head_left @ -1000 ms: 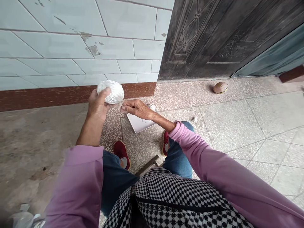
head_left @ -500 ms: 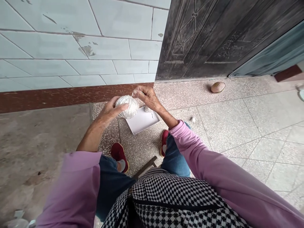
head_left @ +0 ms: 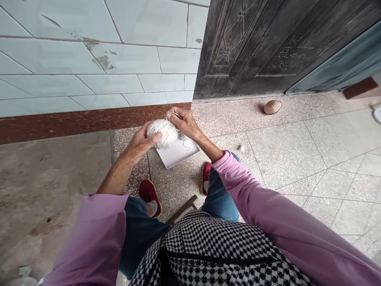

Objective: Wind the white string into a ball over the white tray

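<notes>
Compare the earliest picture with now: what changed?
The white ball moved right and lower in view, with the left hand. The right hand went from the ball's lower right to its upper edge. No release seen. Unchanged: left hand holding the ball, shallow box on the floor, red shoes planted.

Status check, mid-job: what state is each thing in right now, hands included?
Ball of white yarn: wound, held off the floor.
Left hand: gripping the ball.
Right hand: pinching a yarn strand at the ball's upper edge.
White shallow tray: open-topped, on the floor, partly hidden.
Small white tuft: loose on the floor, outside the tray.
Red shoes: worn.
Tiled wall: chipped in places.
</notes>
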{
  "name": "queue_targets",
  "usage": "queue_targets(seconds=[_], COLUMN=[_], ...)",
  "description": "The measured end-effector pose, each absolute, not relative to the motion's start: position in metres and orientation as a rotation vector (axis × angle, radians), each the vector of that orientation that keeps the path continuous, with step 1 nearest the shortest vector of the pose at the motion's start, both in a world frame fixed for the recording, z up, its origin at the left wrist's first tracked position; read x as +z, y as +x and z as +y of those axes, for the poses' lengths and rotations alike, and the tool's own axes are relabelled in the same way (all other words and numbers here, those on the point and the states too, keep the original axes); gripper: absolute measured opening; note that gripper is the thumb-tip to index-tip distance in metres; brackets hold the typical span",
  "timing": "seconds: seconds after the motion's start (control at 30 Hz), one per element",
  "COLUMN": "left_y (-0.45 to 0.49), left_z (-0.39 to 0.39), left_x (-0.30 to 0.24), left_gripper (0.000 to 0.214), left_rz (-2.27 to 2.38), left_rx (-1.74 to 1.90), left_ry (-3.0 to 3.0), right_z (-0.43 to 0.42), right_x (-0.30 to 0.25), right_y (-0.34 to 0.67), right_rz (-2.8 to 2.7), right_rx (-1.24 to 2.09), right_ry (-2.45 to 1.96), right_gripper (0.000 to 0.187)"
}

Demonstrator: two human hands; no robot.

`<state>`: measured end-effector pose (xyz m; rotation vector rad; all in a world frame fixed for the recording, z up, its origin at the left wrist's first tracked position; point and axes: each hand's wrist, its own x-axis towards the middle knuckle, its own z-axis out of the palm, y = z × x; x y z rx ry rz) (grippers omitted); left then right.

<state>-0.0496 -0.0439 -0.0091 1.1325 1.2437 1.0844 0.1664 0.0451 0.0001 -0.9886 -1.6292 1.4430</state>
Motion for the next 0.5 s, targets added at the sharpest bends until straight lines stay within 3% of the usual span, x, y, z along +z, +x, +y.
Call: queue_targets(seconds=[0.27, 0.5], left_y=[-0.0571, -0.0504], left_z=[-0.0459, -0.0444], left_x=[-0.0043, -0.0059], left_gripper=[0.094, 0.101], left_rz=[1.167, 1.143], left_rx=[0.99, 0.967], left_ry=[1.08, 1.143], right_z=[0.0472, 0.0484], right_x=[-0.0018, -0.0006], right_y=[0.1644, 0.1625], right_rz=[-1.571, -1.583], right_rx=[1.477, 1.418], right_ry=[-0.99, -0.989], right_gripper=[0.051, 0.065])
